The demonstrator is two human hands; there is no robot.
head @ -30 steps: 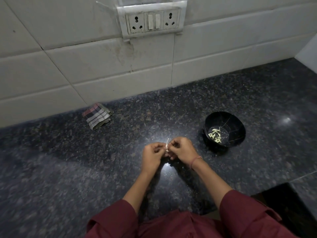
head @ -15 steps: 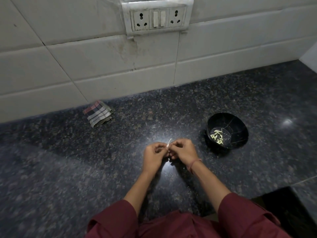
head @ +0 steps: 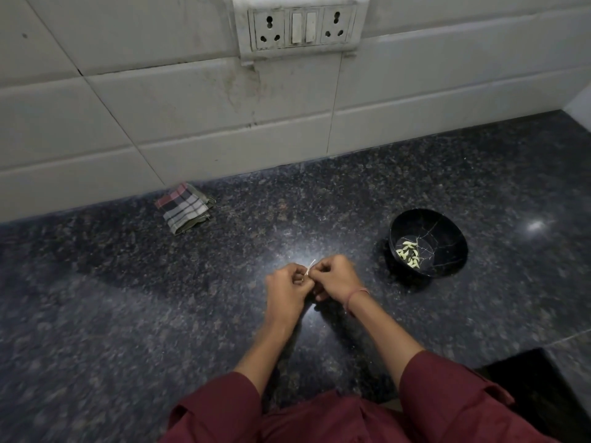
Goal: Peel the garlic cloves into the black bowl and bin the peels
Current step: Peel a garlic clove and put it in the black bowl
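— What has moved since one second ago?

— Very little. Both hands stay together at the same place over the countertop (head: 128,314). Only the view has shifted a bit, so the socket panel (head: 302,27) now sits higher in the picture.

— What do you see, from the left?

— At the far left, close to the tiled wall (head: 160,107), lies a folded checked cloth (head: 184,207). It is well apart from the hands.

— And in the middle?

— The left hand (head: 286,287) has its fingers curled, and they pinch the garlic clove (head: 307,276). The right hand (head: 335,278) touches the left one, its fingers are also curled and pinch the same clove. There is a thin thread band (head: 356,295) on the right wrist.

— How does the clove look?

— It is small and pale, and mostly hidden between the fingertips. A thin whitish strip of peel (head: 311,263) stands up from it, pointing to the far side. How much skin is still on it I cannot tell.

— And to the right?

— The black bowl (head: 447,225) stands on the countertop, to the right of the hands and a little farther, not touching them. It has thin white lines like cracks. In its bottom lies a small heap of peeled cloves (head: 409,254), pale yellow-green.
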